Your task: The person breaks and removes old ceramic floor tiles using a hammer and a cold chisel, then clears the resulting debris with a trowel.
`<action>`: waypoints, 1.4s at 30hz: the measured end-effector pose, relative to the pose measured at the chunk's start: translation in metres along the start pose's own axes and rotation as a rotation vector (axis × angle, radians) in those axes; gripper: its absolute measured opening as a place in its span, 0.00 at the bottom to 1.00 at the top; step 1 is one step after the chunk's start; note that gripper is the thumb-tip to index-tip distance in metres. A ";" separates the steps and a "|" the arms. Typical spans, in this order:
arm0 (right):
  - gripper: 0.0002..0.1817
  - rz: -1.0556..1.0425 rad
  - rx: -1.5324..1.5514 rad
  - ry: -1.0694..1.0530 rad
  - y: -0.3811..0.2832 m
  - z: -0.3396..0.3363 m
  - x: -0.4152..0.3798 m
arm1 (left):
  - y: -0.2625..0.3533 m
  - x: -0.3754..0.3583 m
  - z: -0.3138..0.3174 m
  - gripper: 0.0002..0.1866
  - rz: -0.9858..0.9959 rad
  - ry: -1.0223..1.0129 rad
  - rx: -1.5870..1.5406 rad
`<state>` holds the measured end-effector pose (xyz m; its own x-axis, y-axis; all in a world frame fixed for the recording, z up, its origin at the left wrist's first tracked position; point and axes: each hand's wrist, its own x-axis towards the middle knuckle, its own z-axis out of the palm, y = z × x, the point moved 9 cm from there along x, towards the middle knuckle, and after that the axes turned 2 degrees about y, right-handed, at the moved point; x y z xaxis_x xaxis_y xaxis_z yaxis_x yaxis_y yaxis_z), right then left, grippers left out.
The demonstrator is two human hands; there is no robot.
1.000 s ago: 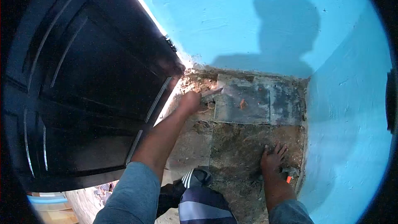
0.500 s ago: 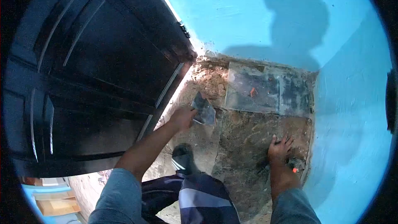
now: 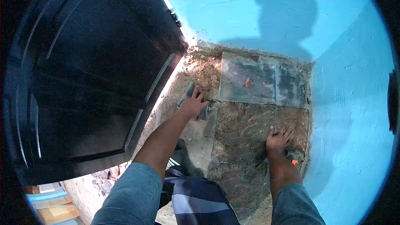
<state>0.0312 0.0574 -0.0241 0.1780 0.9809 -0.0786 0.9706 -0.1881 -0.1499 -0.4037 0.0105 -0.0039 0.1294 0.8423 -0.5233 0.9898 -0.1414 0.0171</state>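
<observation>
My left hand (image 3: 193, 105) is over a broken piece of dark grey tile (image 3: 203, 114) beside the door. Its fingers are spread across the top of the piece and hide its middle; the tile shows on both sides of the hand. My right hand (image 3: 278, 141) rests palm down on the bare, dirty floor (image 3: 243, 135), fingers apart and holding nothing. Beyond the hands, a larger grey tile (image 3: 237, 75) lies against the wall base, with a narrower stained tile (image 3: 291, 85) to its right.
A dark panelled door (image 3: 91, 79) stands along the left. Blue walls (image 3: 350, 112) meet in the right corner. Rubble (image 3: 202, 64) lies near the hinge side, and an orange-red fragment (image 3: 248, 82) sits on the large tile. A small bright orange object (image 3: 294, 162) is beside my right wrist.
My left hand has moved from the tile piece's left edge to over its top, and its fingers have spread. My right hand stays on the floor. The view has shifted slightly.
</observation>
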 end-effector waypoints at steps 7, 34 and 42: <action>0.41 0.047 -0.057 -0.122 -0.001 0.001 -0.002 | 0.007 -0.087 0.032 0.28 0.142 0.264 0.215; 0.41 -0.274 -0.224 0.093 0.028 0.075 0.045 | -0.067 -0.232 0.098 0.49 -0.793 0.903 -0.988; 0.31 -0.294 -0.501 0.163 0.012 0.064 0.054 | -0.041 -0.358 0.140 0.51 -0.694 0.568 -1.536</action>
<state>0.0422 0.1044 -0.0936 -0.1249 0.9907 0.0541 0.9340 0.0990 0.3433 -0.4986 -0.3581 0.0637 -0.6227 0.6363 -0.4553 -0.0169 0.5708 0.8209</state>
